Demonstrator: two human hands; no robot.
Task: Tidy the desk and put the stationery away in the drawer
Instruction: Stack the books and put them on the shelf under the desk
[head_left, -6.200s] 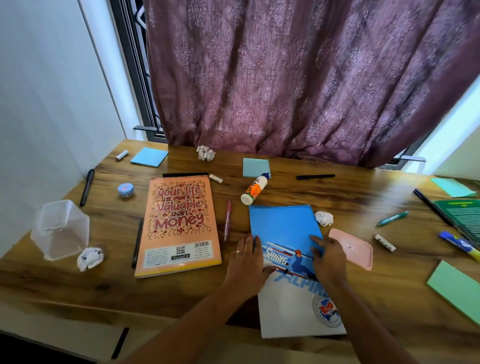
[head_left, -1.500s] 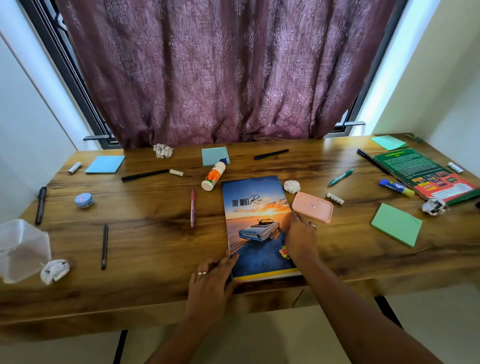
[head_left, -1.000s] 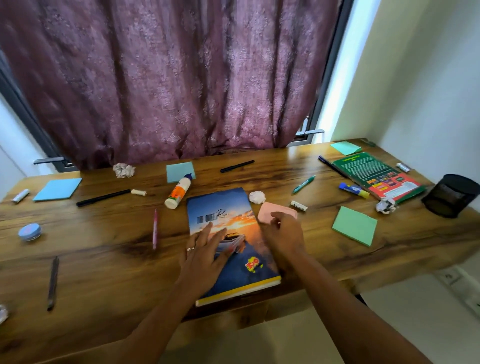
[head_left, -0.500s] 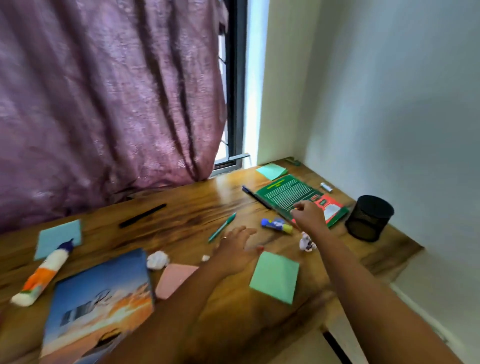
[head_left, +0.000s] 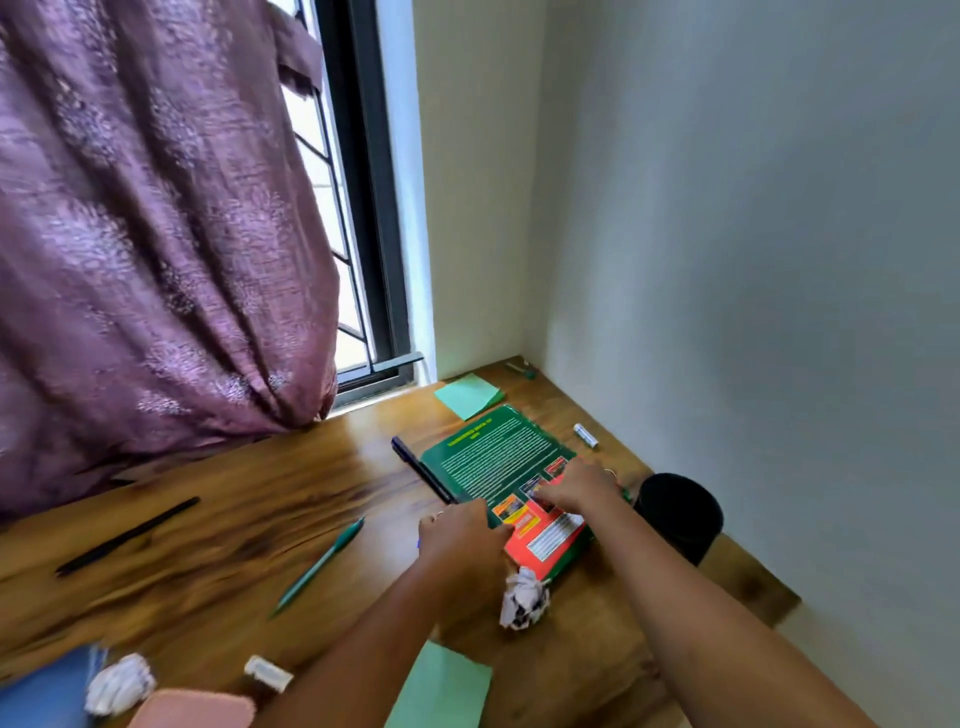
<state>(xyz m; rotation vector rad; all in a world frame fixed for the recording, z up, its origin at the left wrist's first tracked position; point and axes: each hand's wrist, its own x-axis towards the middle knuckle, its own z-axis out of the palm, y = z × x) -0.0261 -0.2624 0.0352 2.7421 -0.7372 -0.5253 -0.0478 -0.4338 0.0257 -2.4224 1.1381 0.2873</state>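
Firstly, supervisor's query: where is the item, and how is it held?

Inspector: The green book (head_left: 493, 457) lies flat on the desk (head_left: 234, 509) at about one o'clock from the person, close to the wall corner. The right hand (head_left: 582, 488) rests on the cover, fingers laid along it and wrapped round nothing I can see. The left hand (head_left: 462, 538) sits at the book's seven o'clock corner with fingers bent. Motion blur prevents me from telling whether they are under the edge or merely against it. No drawer is in view.

Supervisor: Then what hazards are noted?

Inspector: Three, in my judgement.

- **Pen:** A black pen (head_left: 421, 470) lies along the book's nine o'clock edge, touching it or just beside it. Lifting or dragging the book could send the pen rolling across the desk.
- **Cup:** The black mesh cup (head_left: 678, 514) stands near the book's three o'clock side, close by the wall. A sweep of the right forearm could knock it over.
- **Paper ball:** A crumpled paper ball (head_left: 524, 597) sits just beside the book at six o'clock, between the forearms. Pulling the book toward the body would likely push the ball off the near edge.

Further, if the left hand has no real purchase, a one-sided lift may let the book pivot and slip.
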